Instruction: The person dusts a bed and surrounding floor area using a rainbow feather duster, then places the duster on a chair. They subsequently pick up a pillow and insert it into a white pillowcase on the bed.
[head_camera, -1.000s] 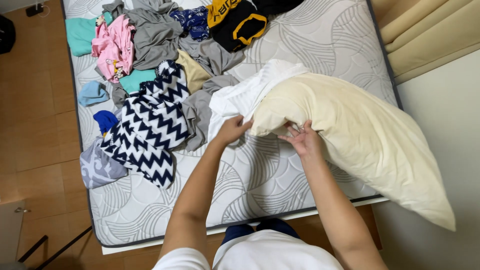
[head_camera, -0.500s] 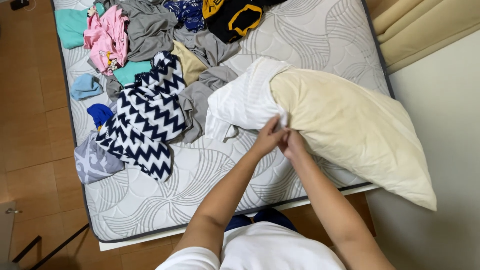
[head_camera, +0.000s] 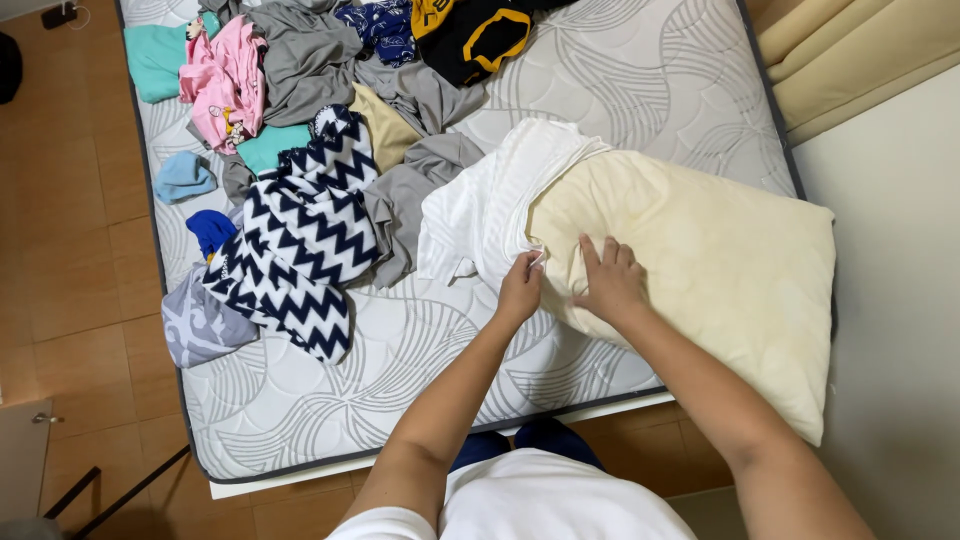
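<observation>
A large pale yellow pillow (head_camera: 700, 260) lies on the right side of the mattress (head_camera: 420, 370), overhanging its right edge. A white pillowcase (head_camera: 490, 210) is bunched around the pillow's left end. My left hand (head_camera: 520, 290) pinches the edge of the white pillowcase at the pillow's near left corner. My right hand (head_camera: 610, 280) rests flat on the pillow just beside it, fingers spread and pressing down.
A heap of clothes covers the mattress's left and far side: a navy and white zigzag garment (head_camera: 300, 240), grey pieces (head_camera: 410, 190), a pink garment (head_camera: 225, 85), teal items, a black and yellow top (head_camera: 480, 35). Wooden floor (head_camera: 60, 260) lies left; beige cushions (head_camera: 860, 50) stand far right.
The pillow has dropped flatter onto the mattress. My hands moved together at its left end; the left now pinches the pillowcase edge and the right presses on the pillow.
</observation>
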